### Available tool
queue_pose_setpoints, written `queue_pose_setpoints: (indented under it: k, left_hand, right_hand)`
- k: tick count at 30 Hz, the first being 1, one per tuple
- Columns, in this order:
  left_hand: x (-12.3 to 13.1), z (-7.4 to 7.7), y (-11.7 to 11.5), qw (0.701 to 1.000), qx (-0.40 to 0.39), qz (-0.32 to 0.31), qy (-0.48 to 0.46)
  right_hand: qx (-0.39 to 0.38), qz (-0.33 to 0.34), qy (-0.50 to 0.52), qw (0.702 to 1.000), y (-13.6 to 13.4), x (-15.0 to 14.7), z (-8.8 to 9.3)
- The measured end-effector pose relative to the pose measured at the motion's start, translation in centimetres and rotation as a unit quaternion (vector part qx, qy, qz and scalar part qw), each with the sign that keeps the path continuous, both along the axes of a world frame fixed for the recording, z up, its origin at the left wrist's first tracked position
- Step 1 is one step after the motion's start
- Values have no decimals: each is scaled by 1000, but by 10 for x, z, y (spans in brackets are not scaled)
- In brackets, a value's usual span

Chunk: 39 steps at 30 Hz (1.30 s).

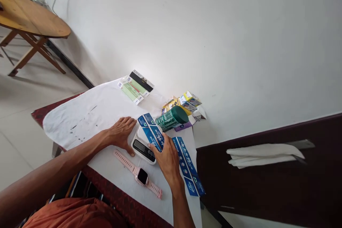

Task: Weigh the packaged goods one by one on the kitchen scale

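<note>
A white kitchen scale (136,138) with a dark display sits on the cloth-covered table. Across its top lies a long blue carton (148,124) with white lettering. My right hand (169,158) grips the near end of that carton, thumb on one side and fingers on the other. My left hand (121,132) rests flat at the scale's left side, thumb and fingers spread, holding nothing. A second blue carton (187,167) lies right of my right hand. In front of the scale is a pink smartwatch (142,176) with its strap laid out straight.
Behind the scale a green canister (173,117) leans beside several small boxes (184,101). Flat green-and-white packets (133,91) lie at the table's back edge. The wall (213,60) stands close behind. A wooden folding table (34,14) is at far left; a folded white cloth (264,155) is at right.
</note>
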<state>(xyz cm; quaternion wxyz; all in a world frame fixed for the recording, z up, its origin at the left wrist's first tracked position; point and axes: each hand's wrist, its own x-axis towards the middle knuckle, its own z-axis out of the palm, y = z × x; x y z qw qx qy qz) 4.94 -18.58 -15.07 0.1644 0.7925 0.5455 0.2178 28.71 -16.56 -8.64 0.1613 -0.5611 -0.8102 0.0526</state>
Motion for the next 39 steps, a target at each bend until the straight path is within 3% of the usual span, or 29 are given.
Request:
queue_pose_setpoints:
  k: [7,13,18,22,28,33,36,39]
  left_hand:
    - [-2,7,-1,1000,-21,-4,7]
    - [-1,9,-1,999,-31,1,14]
    - [-1,8,-2,1000,-26,5,13]
    - [-1,11,-3,999,-31,1,16]
    - [0,8,0,999,-29,3,18]
    - [-1,1,2,1000,-16,3,12]
    - [-1,2,1,1000,-25,-2,13]
    - [-1,4,-1,1000,-26,-9,13]
  right_hand:
    - [8,-21,29,999,-40,29,1]
    - [32,-144,44,988,-71,94,25]
    - [38,-224,21,974,-41,142,40]
    - [14,-237,5,971,0,162,32]
    - [-16,-248,-10,969,25,166,9]
    - [-19,-235,-6,972,16,169,11]
    - [65,-227,-27,971,5,153,24]
    - [172,-121,-14,978,-3,112,39]
